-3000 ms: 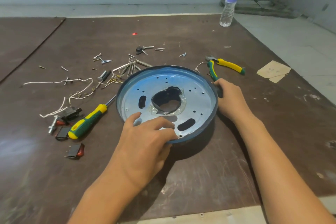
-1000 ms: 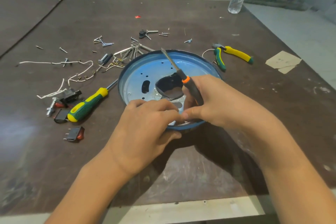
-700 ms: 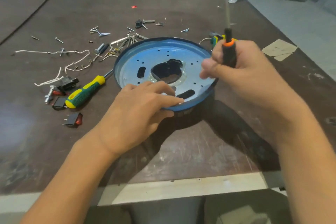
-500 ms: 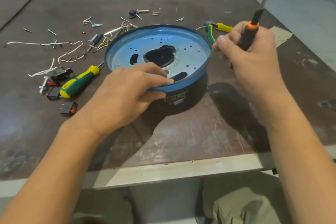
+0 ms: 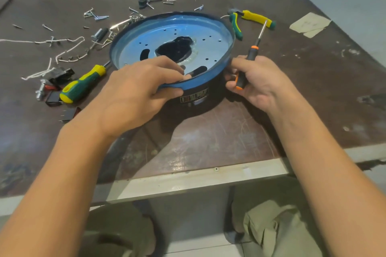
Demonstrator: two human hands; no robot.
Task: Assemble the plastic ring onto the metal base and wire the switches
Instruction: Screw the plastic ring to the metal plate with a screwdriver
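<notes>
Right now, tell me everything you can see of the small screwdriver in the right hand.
The small screwdriver has a black handle with an orange collar and end, and a thin metal shaft. The right hand grips its handle beside the blue base; the shaft slants away, tip near the pliers.

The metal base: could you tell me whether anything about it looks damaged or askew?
Yes. The central hole in the metal base has a ragged, uneven edge with shiny residue around it, as if roughly cut. The left hand grips its near rim; screws lie scattered beside it.

blue metal base, black plastic ring
</notes>
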